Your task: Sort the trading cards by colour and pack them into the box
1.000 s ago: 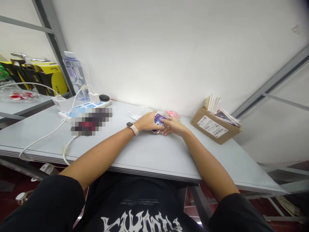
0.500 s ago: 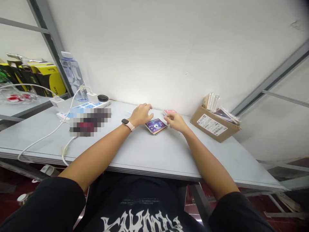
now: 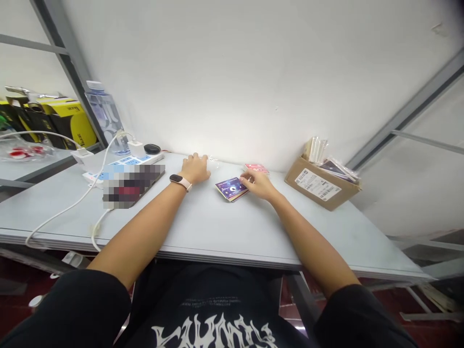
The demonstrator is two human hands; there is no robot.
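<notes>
A small stack of cards (image 3: 232, 187) lies on the table, its top card purple-blue with a white round figure. My right hand (image 3: 259, 184) is at the stack's right edge, thumb and fingers closed on that corner. Behind this hand, near the wall, is a pink-red card pile (image 3: 256, 168), partly covered by the fingers. My left hand (image 3: 195, 169), with a watch band on the wrist, is apart from the stack on its left. Its fingers are spread and slightly bent over the tabletop, beside a clear plastic wrapper (image 3: 214, 163); whether they touch it I cannot tell.
A cardboard box (image 3: 319, 188) holding wrapped packs stands on the right. On the left are a power strip (image 3: 132, 162), a water bottle (image 3: 105, 116), a blurred-out device (image 3: 134, 186), a black case (image 3: 152, 149) and white cables (image 3: 78, 200). The wall (image 3: 232, 87) rises behind the table.
My left hand has moved left, away from the stack of cards and toward the wrapper. My right hand has shifted slightly left onto the stack's right corner.
</notes>
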